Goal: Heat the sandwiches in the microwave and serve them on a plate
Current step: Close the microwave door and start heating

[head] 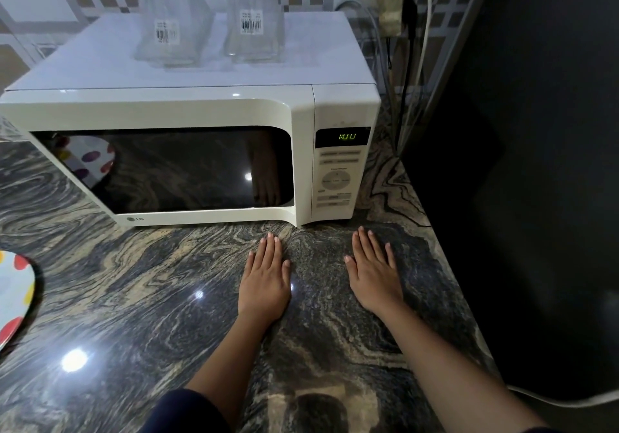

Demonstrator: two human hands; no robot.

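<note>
Head view: fingers of both hands lie flat and straight, close together, thumbs out to the side, palms down on the counter [167,298]. Nothing held in either. Left hand [266,278] sits just in front of the microwave door's hinge-free corner; right hand [373,273] is beside it, in front of the control panel [336,178], nearer the counter's right edge.

Microwave [187,151] stands toward the back of the counter, door shut. Display [347,136] is lit, digits read like 1:00 but blurred, not sure. Window is dark and mirrors the counter, so I can't see the sandwiches; my guess is they're inside, but I can't confirm. Can't tell whether it's running either.

Spotted plate [15,295] at the counter's left edge, partly out of frame, well apart from both hands, nothing visible on it.

Two clear containers [207,20] sit on the microwave top.

Risks as I see them:
- if the timer's set but start wasn't pressed, nothing heats
- yanking the door could shake the containers off the top
- hot sandwiches, bare hands, long reach to the plate: drop or burn likely
</note>
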